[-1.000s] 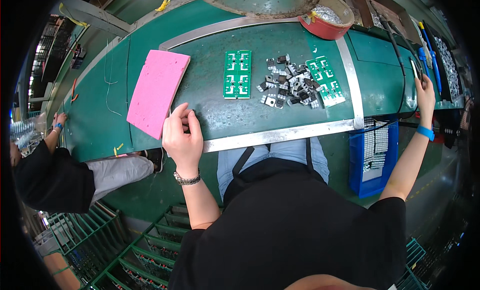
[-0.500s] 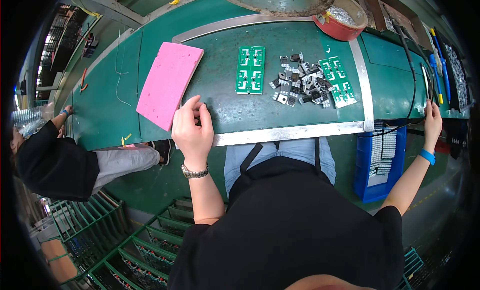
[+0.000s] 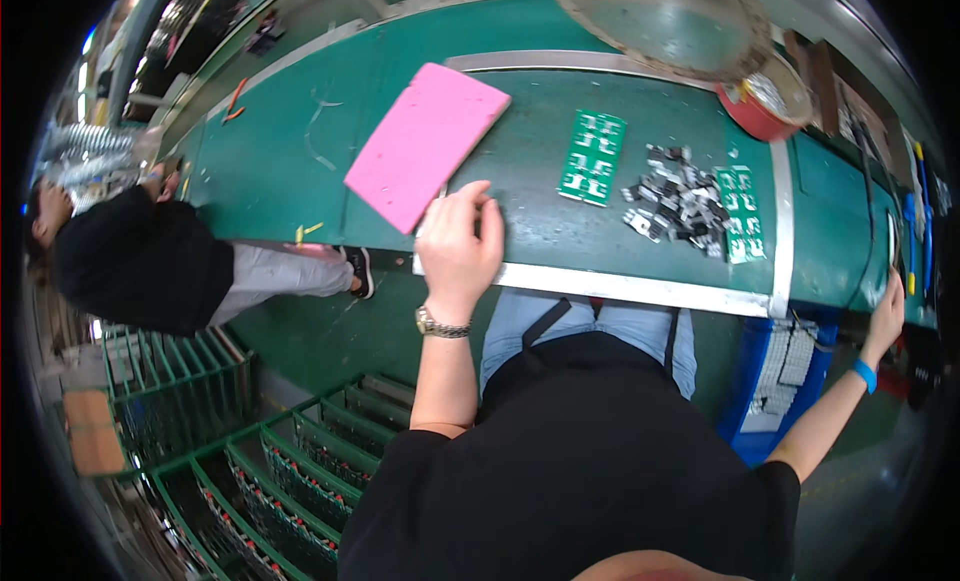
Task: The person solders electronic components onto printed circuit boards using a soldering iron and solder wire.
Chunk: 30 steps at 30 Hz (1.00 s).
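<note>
Draws right hand nearer the counter's front edge, by a stick, holds left hand with fingers curled beside the pad at left, cannot tell whether pinching anything with either, and leaves parts heaped between two boards, presumably for easy reach.

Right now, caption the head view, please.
Left hand beside pink block, right hand at right end of bench; components piled between two green circuit boards.
</note>
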Each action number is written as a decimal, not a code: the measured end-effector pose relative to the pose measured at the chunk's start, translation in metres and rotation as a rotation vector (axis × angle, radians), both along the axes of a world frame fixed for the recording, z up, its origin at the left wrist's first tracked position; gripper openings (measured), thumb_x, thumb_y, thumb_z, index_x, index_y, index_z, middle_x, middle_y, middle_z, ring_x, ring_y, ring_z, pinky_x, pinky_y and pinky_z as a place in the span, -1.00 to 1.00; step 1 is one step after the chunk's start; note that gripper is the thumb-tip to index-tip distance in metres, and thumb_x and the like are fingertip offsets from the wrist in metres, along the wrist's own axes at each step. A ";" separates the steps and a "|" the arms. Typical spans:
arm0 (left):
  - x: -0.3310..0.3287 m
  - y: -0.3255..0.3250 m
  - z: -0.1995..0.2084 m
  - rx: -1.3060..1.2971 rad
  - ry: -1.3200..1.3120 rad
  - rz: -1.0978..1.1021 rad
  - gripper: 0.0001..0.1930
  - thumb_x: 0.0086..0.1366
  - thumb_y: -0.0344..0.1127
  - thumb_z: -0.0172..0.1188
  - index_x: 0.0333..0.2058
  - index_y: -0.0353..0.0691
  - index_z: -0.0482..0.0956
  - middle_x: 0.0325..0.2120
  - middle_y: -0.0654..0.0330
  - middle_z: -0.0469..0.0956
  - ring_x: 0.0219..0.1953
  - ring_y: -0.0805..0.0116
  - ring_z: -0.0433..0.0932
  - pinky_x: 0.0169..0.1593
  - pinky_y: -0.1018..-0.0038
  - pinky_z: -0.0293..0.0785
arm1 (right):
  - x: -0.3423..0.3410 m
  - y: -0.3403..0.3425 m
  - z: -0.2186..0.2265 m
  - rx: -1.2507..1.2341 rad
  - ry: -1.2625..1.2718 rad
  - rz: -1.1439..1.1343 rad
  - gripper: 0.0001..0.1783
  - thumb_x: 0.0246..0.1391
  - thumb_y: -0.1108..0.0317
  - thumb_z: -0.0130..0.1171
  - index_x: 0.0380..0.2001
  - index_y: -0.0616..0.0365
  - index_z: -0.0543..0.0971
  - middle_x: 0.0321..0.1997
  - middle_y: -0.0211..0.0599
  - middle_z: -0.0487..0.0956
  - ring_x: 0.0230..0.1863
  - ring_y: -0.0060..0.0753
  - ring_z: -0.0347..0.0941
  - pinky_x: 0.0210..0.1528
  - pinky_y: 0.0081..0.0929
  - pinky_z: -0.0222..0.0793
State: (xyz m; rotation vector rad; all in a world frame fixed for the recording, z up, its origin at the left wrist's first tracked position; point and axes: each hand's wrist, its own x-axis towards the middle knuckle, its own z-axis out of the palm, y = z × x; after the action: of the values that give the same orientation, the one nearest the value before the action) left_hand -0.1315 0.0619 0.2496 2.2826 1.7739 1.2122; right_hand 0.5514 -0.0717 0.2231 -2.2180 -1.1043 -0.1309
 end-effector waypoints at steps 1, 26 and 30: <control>0.001 0.000 0.000 -0.003 -0.007 0.001 -0.82 0.12 -0.49 0.21 -0.26 -0.24 0.58 -0.52 0.23 0.55 -0.49 0.28 0.50 -0.39 0.37 0.43 | -0.007 0.004 0.000 -0.009 -0.002 -0.017 -0.54 0.35 0.01 -0.13 0.10 0.01 0.53 0.10 -0.33 0.56 0.15 -0.40 0.43 0.18 -0.50 0.24; 0.002 -0.003 0.000 -0.047 0.045 0.006 -0.81 0.20 -0.46 0.21 -0.19 -0.24 0.59 -0.45 0.22 0.60 -0.49 0.42 0.51 -0.43 0.49 0.44 | -0.111 -0.056 -0.020 0.369 -0.011 -0.255 -0.59 0.15 0.21 0.23 -0.03 0.25 0.49 -0.20 -0.32 0.53 -0.27 -0.58 0.43 -0.24 -0.59 0.38; 0.005 -0.002 -0.004 -0.048 0.052 -0.009 -0.80 0.23 -0.43 0.20 -0.15 -0.25 0.58 -0.43 0.20 0.59 -0.50 0.41 0.51 -0.43 0.49 0.43 | -0.118 -0.090 -0.043 0.360 0.057 -0.340 -0.61 0.14 0.24 0.24 -0.05 0.24 0.50 -0.17 -0.28 0.52 -0.19 -0.49 0.43 -0.10 -0.51 0.41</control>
State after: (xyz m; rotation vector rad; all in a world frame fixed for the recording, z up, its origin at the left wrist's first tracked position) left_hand -0.1262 0.0601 0.2459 2.3136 1.7871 1.1066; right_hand 0.4336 -0.1616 0.1802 -2.0453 -0.6080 -0.3780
